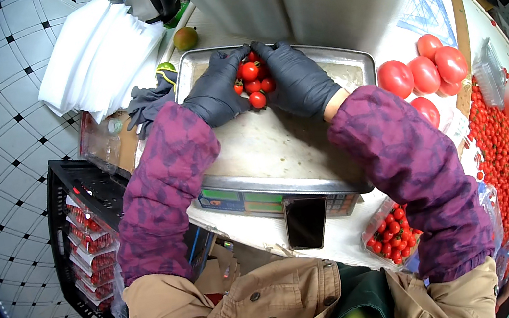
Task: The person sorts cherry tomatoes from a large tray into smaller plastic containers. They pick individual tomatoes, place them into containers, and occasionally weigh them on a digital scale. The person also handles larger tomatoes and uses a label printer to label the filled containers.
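Several small red cherry tomatoes are gathered between my two dark-gloved hands, over the far part of a metal scale tray. My left hand curls around the cluster from the left. From the other side my right hand closes on it, and the fingertips of both hands nearly meet at the far side. Whether the tomatoes touch the tray is hard to tell. Below the tray shows the body of the weighing scale, with a dark-screened phone leaning at its front.
Right of the tray lie large tomatoes, beyond them a cherry tomato heap. A filled clear box sits under my right forearm. On the left are a black crate of packed tomatoes, white stacked sheets and a grey glove.
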### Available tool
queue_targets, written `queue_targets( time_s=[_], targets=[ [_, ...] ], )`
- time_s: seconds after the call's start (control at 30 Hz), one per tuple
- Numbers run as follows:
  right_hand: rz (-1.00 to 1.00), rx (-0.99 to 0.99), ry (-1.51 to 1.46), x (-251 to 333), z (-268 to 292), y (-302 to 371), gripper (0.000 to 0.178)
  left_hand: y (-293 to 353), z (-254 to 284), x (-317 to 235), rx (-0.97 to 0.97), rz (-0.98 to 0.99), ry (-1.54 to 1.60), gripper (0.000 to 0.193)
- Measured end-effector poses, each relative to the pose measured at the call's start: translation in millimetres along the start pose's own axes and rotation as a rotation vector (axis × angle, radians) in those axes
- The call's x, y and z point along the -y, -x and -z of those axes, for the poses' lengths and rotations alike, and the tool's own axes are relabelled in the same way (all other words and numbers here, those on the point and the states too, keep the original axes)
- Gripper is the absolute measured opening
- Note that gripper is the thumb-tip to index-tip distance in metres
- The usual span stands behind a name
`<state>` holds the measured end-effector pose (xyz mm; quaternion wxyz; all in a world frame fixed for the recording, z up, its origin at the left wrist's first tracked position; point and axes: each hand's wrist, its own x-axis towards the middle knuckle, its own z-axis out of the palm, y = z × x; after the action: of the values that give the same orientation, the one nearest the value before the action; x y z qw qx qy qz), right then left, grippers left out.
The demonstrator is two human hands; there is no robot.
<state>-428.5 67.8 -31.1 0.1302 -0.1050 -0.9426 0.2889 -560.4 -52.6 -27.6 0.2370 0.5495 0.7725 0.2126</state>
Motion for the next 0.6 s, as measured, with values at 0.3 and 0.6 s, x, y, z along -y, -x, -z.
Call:
queue_targets(
  time_s=[0.3,0.6],
  targets=[
    [-0.372,0.216,-0.964,-10.4,14.8,15.6,0.065,6.9,-30.7,5.8,-0.106,-0.018,0.714,0.079],
    [-0.512,0.078,-1.102,11.2,49.2,90.5,0.062,26.0,-47.2,-56.6,-0.047,-0.079,0.761,0.072]
  ],
)
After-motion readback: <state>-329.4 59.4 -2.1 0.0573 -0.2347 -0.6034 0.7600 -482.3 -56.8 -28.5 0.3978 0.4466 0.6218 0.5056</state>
